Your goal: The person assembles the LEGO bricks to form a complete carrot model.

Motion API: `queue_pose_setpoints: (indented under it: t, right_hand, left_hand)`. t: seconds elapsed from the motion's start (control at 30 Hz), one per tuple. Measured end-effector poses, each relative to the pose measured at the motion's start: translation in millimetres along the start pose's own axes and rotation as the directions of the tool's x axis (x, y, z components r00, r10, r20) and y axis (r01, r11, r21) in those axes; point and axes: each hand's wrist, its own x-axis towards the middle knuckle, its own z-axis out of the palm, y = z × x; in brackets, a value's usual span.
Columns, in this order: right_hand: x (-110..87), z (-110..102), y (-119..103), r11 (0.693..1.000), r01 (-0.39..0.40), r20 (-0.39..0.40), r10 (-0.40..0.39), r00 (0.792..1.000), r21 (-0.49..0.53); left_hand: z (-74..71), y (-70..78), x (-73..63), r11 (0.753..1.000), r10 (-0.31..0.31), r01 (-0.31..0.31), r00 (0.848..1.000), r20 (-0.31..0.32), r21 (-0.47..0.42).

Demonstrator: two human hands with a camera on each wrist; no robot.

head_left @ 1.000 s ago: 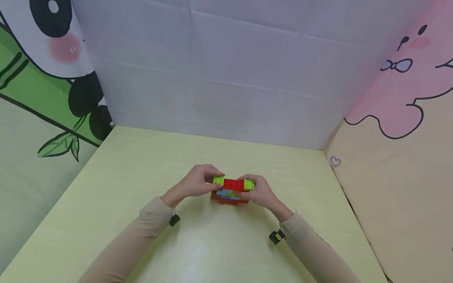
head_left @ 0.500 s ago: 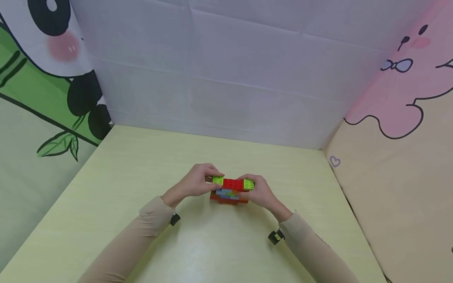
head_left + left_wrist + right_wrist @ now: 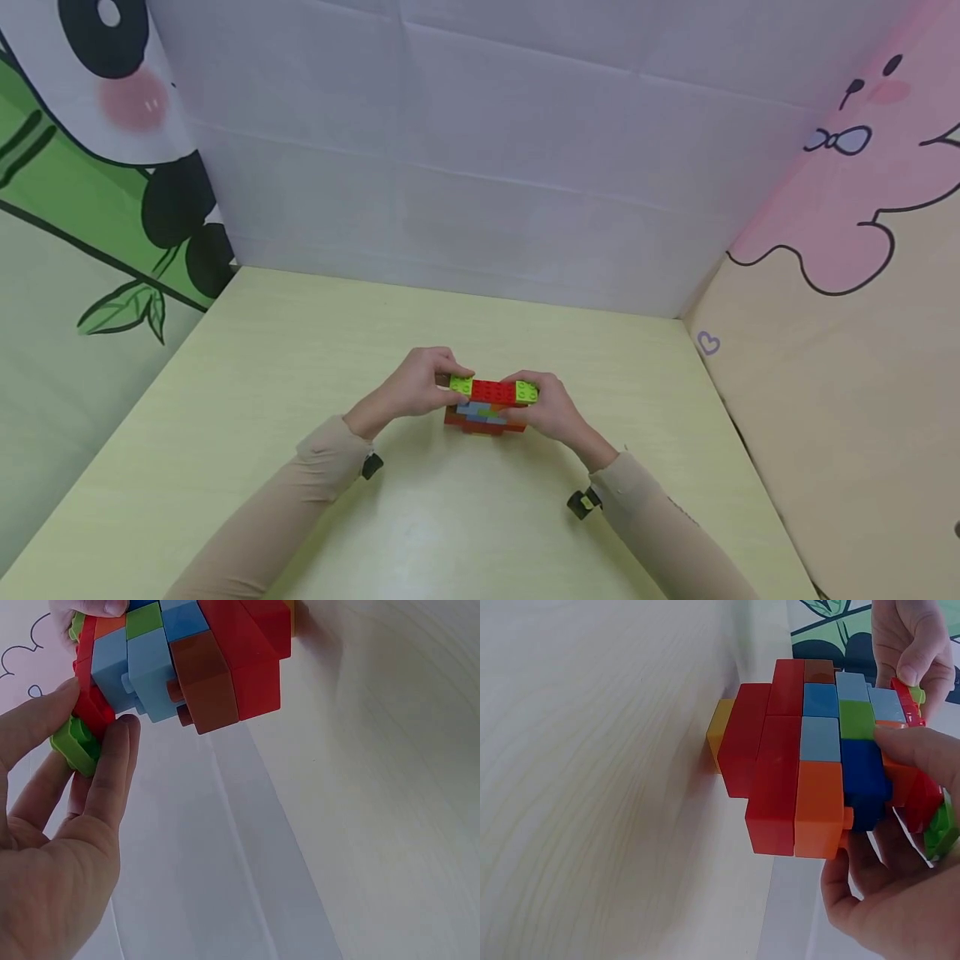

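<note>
A build of toy building blocks [image 3: 489, 411] stands near the middle of the table, with red rows at its base and blue, orange, green and brown blocks above. Along its top runs a red row [image 3: 493, 392] with a lime green block [image 3: 461, 385] at the left end and another lime block [image 3: 527, 392] at the right. My left hand [image 3: 420, 385] pinches the left end of this top row between thumb and fingers. On the other side, my right hand [image 3: 553, 408] grips the build, its thumb [image 3: 919, 748] over the front blocks. A yellow block [image 3: 718, 733] shows at the bottom.
The build rests on a pale wood-grain table [image 3: 315, 333]. A white cloth wall [image 3: 487, 167] rises behind it, with cartoon-printed side panels left and right. Small black devices [image 3: 583, 503] sit at both wrists.
</note>
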Motion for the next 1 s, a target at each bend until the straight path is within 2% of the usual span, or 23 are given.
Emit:
queue_pose_setpoints:
  t: [0.17, 0.43, 0.57, 1.0]
  right_hand:
    - [-1.0, 0, -1, 1.000, 0.004, 0.002, -0.004, 1.000, 0.003]
    - [-0.6, 1, 2, 1.000, 0.028, -0.010, -0.028, 1.000, 0.007]
    - [-0.6, 1, 4, 1.000, 0.029, -0.015, -0.028, 0.999, 0.012]
    - [-1.8, 0, 7, 0.998, -0.005, -0.020, 0.006, 1.000, 0.057]
  left_hand:
    - [0.9, 0.0, -1.4, 1.000, -0.017, 0.017, 1.000, -0.009, 0.002]
    - [5.6, -6.5, -2.9, 1.000, 0.025, -0.025, 0.998, -0.053, 0.005]
    - [8.2, -9.0, -3.1, 1.000, 0.011, -0.012, 0.998, -0.065, -0.007]
    - [20.0, -21.9, -5.6, 0.989, -0.043, 0.035, 0.998, -0.051, -0.146]
